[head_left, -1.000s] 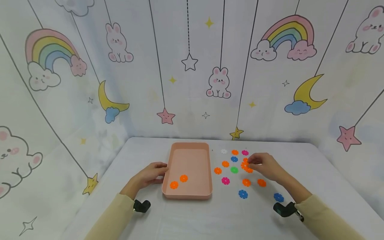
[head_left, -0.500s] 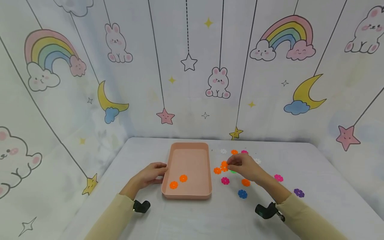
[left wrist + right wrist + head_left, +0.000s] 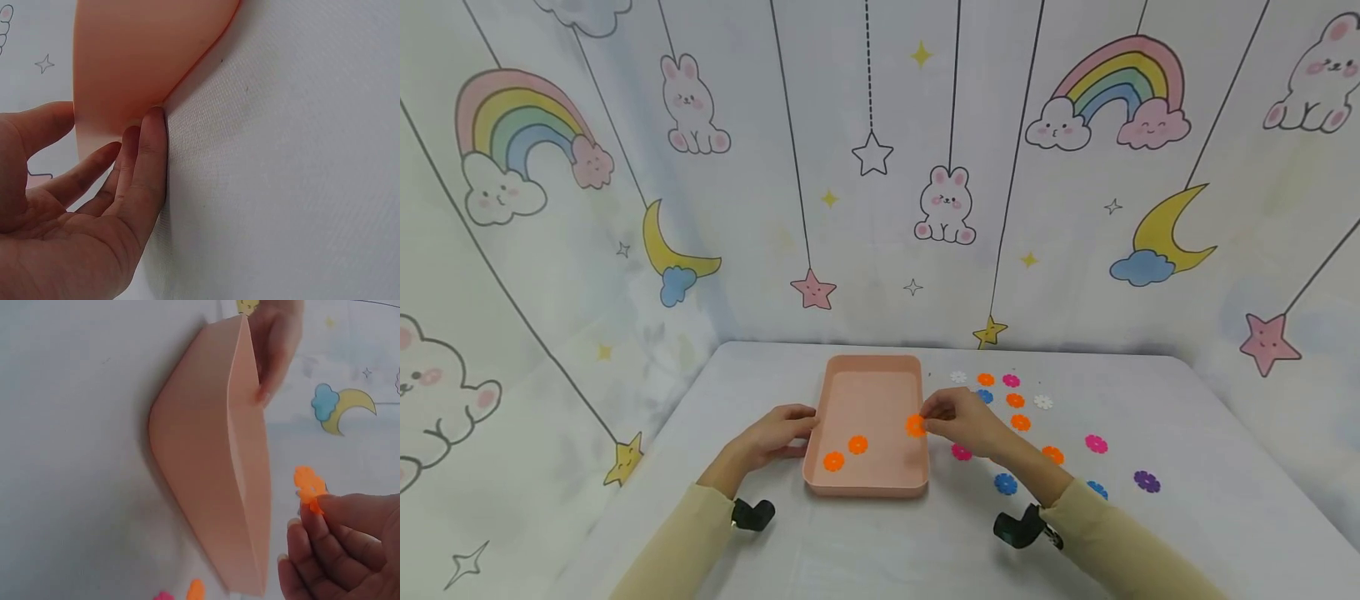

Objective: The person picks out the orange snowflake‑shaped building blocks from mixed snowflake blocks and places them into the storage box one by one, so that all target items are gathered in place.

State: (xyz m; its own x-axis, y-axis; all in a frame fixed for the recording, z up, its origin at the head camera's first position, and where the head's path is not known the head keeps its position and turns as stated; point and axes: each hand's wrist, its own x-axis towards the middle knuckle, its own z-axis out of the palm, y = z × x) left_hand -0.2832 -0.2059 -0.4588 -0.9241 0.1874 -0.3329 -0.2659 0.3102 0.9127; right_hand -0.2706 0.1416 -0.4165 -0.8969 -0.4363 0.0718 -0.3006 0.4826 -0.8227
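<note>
My right hand point(image 3: 964, 421) pinches an orange flower-shaped plastic disc point(image 3: 914, 426) between thumb and fingers, over the right rim of the pink tray point(image 3: 872, 392). In the right wrist view this disc point(image 3: 306, 482) stands out from the fingertips, above the rim. Two more orange discs point(image 3: 857, 445) lie in the tray's near half. My left hand point(image 3: 781, 431) rests against the tray's left side. The left wrist view shows its nearly straight fingers point(image 3: 152, 147) touching the outer wall, with the thumb at the rim.
Right of the tray, loose flower discs lie scattered on the white tabletop point(image 3: 865, 550): several orange ones point(image 3: 1020, 422), blue point(image 3: 1006, 484), pink point(image 3: 1096, 444), white point(image 3: 1043, 402) and a purple one point(image 3: 1147, 482). My right forearm passes over some. A patterned cloth hangs behind.
My right hand has moved left from the loose discs to the tray's right rim, bringing an orange disc with it. The left hand and tray have stayed in place.
</note>
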